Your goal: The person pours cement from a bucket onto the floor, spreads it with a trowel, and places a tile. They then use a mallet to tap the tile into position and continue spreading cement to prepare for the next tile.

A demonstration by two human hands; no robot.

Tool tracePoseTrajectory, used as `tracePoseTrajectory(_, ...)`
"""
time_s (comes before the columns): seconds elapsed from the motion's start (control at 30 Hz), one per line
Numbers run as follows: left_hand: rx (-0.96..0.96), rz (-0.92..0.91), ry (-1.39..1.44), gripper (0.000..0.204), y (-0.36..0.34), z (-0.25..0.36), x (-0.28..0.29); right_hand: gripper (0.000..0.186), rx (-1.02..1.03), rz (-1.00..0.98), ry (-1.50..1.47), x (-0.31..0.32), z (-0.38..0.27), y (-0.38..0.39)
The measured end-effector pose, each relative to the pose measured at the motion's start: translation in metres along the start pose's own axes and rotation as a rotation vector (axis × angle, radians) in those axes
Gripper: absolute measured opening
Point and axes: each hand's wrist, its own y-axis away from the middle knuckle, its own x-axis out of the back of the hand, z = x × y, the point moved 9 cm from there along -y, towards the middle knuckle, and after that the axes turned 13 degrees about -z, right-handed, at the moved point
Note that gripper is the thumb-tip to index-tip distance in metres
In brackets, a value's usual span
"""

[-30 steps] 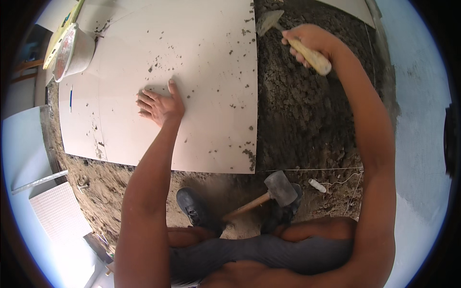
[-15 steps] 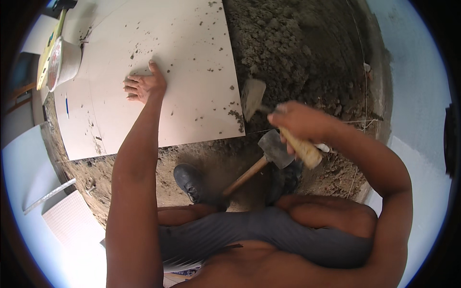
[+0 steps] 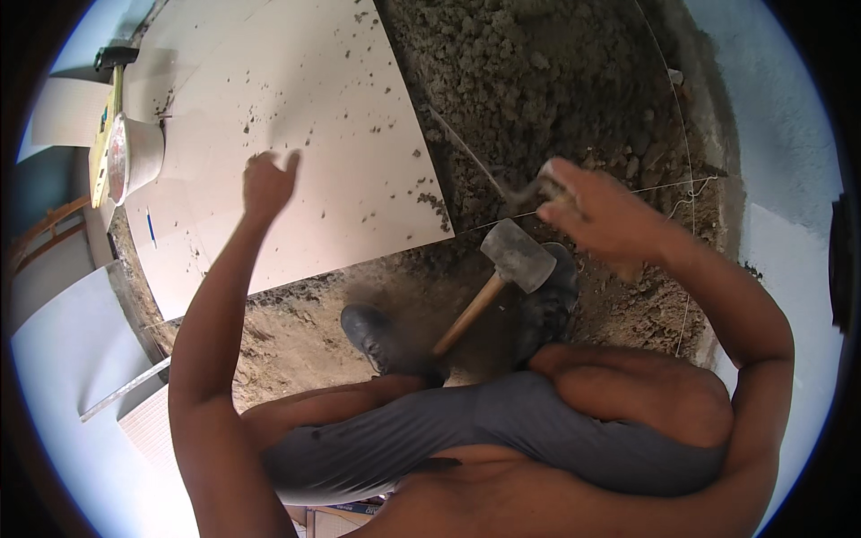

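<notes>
My right hand [image 3: 610, 211] is wrapped around the handle of a trowel. The trowel's metal blade [image 3: 465, 148] is turned almost edge-on, beside the right edge of a large pale tile [image 3: 332, 179] and over dark, crumbly mortar [image 3: 529, 72]. Above the tile, my left hand [image 3: 271, 186] is empty, thumb held apart and fingers loosely bent; whether it touches the surface I cannot tell. Small mortar crumbs dot the tile. Between my boots a mallet [image 3: 518, 255] with a grey head leans, its wooden handle slanting toward me.
A white bucket [image 3: 139, 161] stands at the tile's far left, beside a yellow level [image 3: 106, 157] and a black-headed hammer [image 3: 117, 58]. A blue pencil [image 3: 151, 229] lies on the tile. Thin string [image 3: 659, 187] crosses the mortar near the blue wall [image 3: 780, 152] on the right.
My left hand has come off its flat press on the tile, its fingers now bent. The trowel has turned from blade face showing to nearly edge-on, and my right hand has shifted slightly right.
</notes>
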Motion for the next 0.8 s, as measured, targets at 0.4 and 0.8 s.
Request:
tracePoseTrajectory(0.4,-0.668,-0.788,-0.110,0.063,0.246,0.220,-0.175,0.033,0.067,-0.261,0.269,-0.019,0.006,-0.033)
tracePoseTrajectory(0.8,-0.655,-0.705,0.663,0.040,0.235,0.211,-0.170,0.034,-0.086,0.146,0.396,0.103,0.040,0.009)
